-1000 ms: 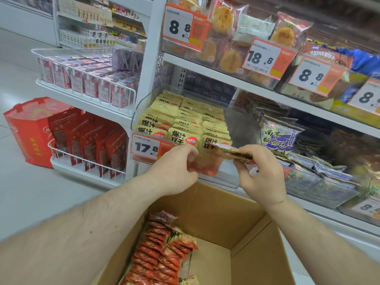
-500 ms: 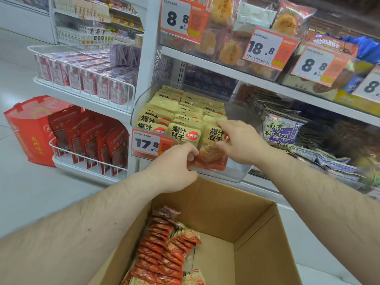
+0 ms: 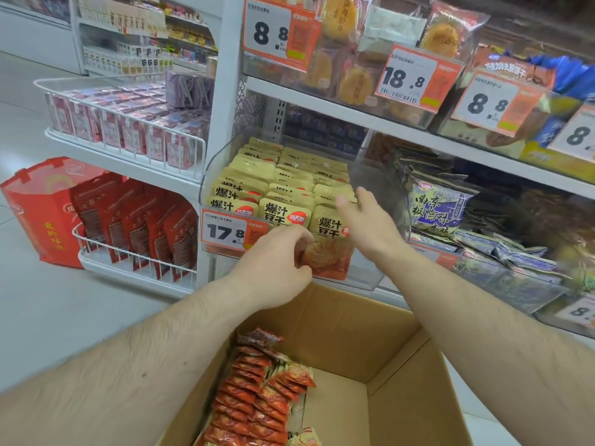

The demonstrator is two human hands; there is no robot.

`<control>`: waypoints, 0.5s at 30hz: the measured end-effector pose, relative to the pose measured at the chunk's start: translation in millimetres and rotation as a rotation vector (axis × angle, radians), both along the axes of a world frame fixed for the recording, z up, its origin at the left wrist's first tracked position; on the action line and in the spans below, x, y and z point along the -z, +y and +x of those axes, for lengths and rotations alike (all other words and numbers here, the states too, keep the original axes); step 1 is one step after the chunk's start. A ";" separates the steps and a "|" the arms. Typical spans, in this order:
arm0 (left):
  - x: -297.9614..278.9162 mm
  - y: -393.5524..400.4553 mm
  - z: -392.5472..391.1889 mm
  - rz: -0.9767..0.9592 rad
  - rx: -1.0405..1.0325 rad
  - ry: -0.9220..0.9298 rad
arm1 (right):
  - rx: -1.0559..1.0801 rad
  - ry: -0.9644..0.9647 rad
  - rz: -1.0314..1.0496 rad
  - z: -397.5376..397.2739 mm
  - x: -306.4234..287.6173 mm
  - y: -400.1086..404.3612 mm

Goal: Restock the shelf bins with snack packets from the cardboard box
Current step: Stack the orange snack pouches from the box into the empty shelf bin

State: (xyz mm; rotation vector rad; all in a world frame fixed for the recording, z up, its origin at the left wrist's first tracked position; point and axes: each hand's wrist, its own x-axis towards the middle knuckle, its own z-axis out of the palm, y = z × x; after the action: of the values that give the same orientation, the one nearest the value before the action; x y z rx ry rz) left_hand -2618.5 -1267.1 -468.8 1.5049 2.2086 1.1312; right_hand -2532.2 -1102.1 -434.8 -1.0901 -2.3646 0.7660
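Observation:
A clear shelf bin holds rows of yellow snack packets standing upright. My right hand hovers over the bin's front-right packets with straight fingers and holds nothing. My left hand lies against the bin's front wall beside the 17.8 price tag, fingers curled; whether it grips anything is hidden. Below my arms stands the open cardboard box. Several red-orange snack packets are stacked in its left side.
A second clear bin of blue and grey packets sits to the right on the same shelf. The shelf above carries pastry packs behind price tags. Wire baskets of red packs and a red bag stand to the left on the floor side.
My right hand carried a yellow packet from in front of the bin into its front-right row, then let go and opened. The left hand stayed at the bin front.

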 end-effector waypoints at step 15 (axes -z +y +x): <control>-38.2 63.1 -23.3 0.236 -0.236 0.185 | 0.201 0.229 -1.160 -20.1 -17.7 47.5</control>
State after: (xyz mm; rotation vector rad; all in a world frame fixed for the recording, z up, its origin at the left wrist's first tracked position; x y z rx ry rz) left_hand -2641.9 -1204.0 -430.6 1.5221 2.5058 1.4204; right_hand -2552.3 -1054.5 -417.1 -1.4688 -1.4735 2.1393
